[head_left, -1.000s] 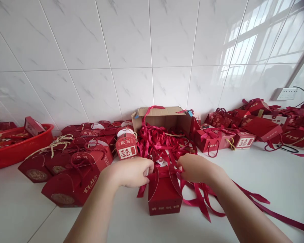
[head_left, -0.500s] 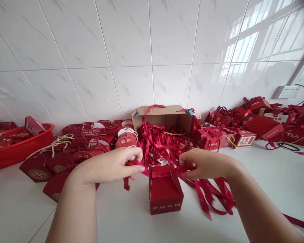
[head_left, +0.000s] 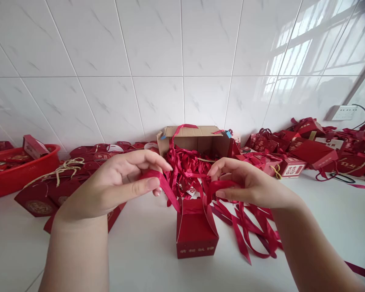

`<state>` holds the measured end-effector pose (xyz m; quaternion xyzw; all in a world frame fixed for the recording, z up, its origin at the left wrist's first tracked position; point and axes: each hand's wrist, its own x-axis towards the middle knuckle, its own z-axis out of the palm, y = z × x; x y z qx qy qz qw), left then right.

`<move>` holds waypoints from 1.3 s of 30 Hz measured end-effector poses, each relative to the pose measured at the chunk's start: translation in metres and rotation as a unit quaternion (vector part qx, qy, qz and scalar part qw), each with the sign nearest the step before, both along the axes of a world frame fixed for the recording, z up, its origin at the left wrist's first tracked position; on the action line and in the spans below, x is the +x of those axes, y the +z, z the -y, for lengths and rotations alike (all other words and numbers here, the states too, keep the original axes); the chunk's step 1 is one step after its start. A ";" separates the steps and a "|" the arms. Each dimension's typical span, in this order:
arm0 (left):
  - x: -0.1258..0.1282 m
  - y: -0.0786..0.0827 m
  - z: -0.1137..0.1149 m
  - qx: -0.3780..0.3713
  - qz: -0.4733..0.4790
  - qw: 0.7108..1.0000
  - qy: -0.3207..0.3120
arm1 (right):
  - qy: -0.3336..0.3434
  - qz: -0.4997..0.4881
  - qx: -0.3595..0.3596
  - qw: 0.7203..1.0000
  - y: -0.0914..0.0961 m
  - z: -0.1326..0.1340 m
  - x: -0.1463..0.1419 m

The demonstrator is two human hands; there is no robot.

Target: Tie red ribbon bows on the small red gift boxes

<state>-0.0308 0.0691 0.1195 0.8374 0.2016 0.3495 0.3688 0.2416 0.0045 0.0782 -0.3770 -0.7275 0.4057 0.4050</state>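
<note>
A small red gift box (head_left: 197, 235) with gold characters along its front base stands upright on the white table in front of me. A red ribbon (head_left: 169, 192) runs through the box's top, and its two ends rise to either side. My left hand (head_left: 130, 178), up and to the left of the box, has one end between thumb and fingers. On the other side my right hand (head_left: 235, 180) holds the second end, with the ribbon lying over its thumb. Both hands are above the box and do not touch it.
Behind the box, a cardboard carton (head_left: 197, 131) lies open, full of tangled red ribbons (head_left: 191, 162). Loose ribbons (head_left: 255, 231) lie to the right. Red gift boxes (head_left: 313, 152) crowd the right back and the left, where a red plastic basin (head_left: 24, 174) stands.
Both hands have risen from beside the box top, lifting the ribbon ends, and their fingers have loosened from a tighter grip. My left hand has also turned palm inward.
</note>
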 end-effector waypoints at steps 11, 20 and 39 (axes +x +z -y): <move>0.001 0.003 -0.011 -0.107 0.149 0.974 -0.136 | -0.045 0.067 0.024 0.996 0.006 0.012 0.021; -0.001 -0.014 -0.022 -0.110 0.230 0.960 -0.115 | -0.101 -0.165 0.040 0.980 -0.001 0.000 0.017; 0.020 -0.006 -0.007 -0.172 0.315 0.929 -0.092 | -0.171 -0.276 0.047 0.945 0.001 -0.004 0.000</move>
